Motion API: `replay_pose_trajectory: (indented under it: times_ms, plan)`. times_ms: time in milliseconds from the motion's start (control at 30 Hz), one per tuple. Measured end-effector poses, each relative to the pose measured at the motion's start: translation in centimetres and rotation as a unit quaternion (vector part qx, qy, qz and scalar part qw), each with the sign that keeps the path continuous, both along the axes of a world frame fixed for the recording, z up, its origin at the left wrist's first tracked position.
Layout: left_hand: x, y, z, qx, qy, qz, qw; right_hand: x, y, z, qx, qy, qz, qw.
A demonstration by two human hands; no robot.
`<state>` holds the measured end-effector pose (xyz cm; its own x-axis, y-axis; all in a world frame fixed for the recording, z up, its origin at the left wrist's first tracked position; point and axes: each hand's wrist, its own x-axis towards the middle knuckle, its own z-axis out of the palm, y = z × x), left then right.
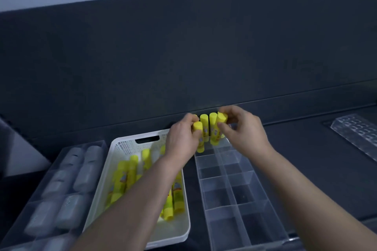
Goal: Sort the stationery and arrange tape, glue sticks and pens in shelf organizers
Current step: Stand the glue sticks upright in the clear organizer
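Several yellow glue sticks (206, 126) stand upright in the far compartments of a clear divided organizer (234, 189). My left hand (181, 138) pinches the nearest upright glue stick (198, 128) by its cap. My right hand (244, 130) grips the rightmost glue stick (221, 118) near its top. A white perforated basket (122, 149) to the left holds several more yellow glue sticks (122, 179) lying flat, partly hidden by my left forearm.
A clear tray (63, 179) at the far left holds rows of white tape rolls. Another clear plastic piece (357, 134) lies at the right on the dark surface. A dark back panel rises just behind the organizer.
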<state>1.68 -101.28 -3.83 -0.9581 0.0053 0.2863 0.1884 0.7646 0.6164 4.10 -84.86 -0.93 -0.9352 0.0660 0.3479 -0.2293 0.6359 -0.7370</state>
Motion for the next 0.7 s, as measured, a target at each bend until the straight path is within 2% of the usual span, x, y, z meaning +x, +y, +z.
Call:
replay_pose_trajectory:
  times_ms: [100,200,367,600,700]
  plan:
    - [0.4,-0.1,-0.9,-0.072,-0.006,0.008,0.997,-0.6,-0.1,-0.7,0.013,0.001,0.028,1.0]
    - [0.6,-0.2,-0.8,-0.091,0.002,0.013,0.996,-1.2,-0.4,-1.1,0.049,0.004,0.055,0.997]
    - [1.4,-1.5,-0.2,-0.073,0.016,0.039,0.996,-2.1,-1.3,-1.4,0.139,-0.002,0.086,0.987]
    - [2.9,-3.9,0.0,-0.062,0.053,0.079,0.994,-2.1,-2.3,-3.0,0.247,-0.064,0.102,0.961]
    - [3.5,-5.3,0.5,-0.033,0.062,0.109,0.992,-1.6,-2.4,-2.7,0.256,-0.025,0.079,0.963]
